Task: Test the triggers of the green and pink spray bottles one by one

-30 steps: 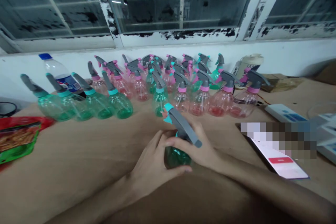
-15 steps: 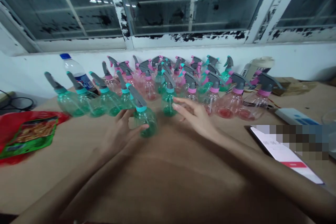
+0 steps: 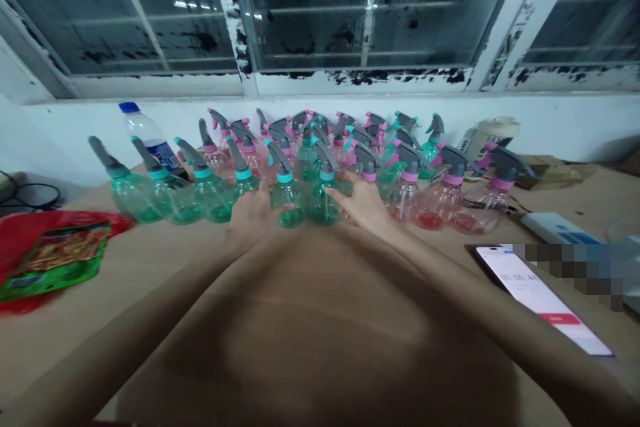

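Note:
My left hand [image 3: 253,215] has its fingers and thumb around a green spray bottle [image 3: 291,213] with a turquoise collar and grey trigger head. That bottle stands upright in the front row. Just to its right is another green spray bottle [image 3: 324,203]. My right hand [image 3: 366,203] holds this one from its right side, thumb in front and fingers partly hidden behind. More green spray bottles [image 3: 213,197] line up to the left. Pink spray bottles [image 3: 433,200] continue the row on the right.
Behind are more pink and green bottles, by the wall. A blue-capped drink bottle [image 3: 145,130] leans at back left. A snack packet [image 3: 70,253] lies on a red bag [image 3: 20,240]. To the right are a lit phone [image 3: 540,300], a white box [image 3: 557,230] and a canister [image 3: 495,130].
My left hand has carried its green bottle back and slightly right, into the front row. My right hand has closed in on the neighbouring green bottle.

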